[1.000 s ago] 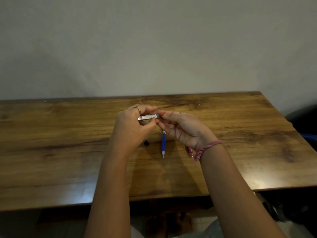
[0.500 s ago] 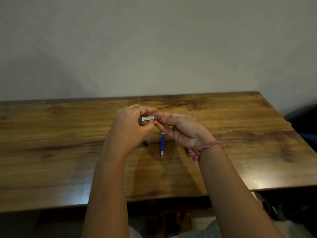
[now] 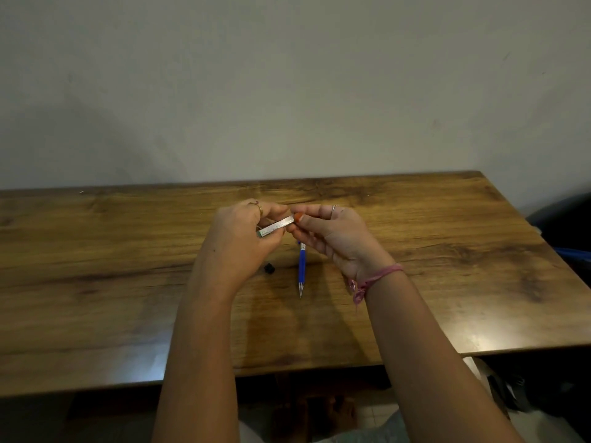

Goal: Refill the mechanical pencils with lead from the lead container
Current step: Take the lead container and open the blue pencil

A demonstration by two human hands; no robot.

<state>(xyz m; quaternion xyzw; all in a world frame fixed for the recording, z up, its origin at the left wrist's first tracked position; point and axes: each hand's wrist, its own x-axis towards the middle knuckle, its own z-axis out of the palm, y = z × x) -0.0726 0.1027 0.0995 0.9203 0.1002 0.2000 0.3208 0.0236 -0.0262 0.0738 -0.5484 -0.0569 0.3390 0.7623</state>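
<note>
The left hand (image 3: 238, 243) holds the lead container (image 3: 276, 226), a slim silvery case, above the wooden table (image 3: 96, 282); its fingers and thumb curl round the case's left half, and the case tilts with its right end higher. The right hand (image 3: 332, 238) meets that raised end, thumb and forefinger pinched at the tip of the case; whether they grip a lead or a lid is too small to tell. The other right fingers lie loosely spread below. A pink string bracelet (image 3: 374, 278) circles the right wrist, and each hand wears a ring.

Just below the lead container, lying on the table, is a blue mechanical pencil (image 3: 302, 266), its metal tip pointing toward the person and its far end hidden behind the right fingers. To the left of the pencil, near but apart from it, sits a small black cap (image 3: 269, 268). Behind the table stands a plain pale wall (image 3: 287, 91).
</note>
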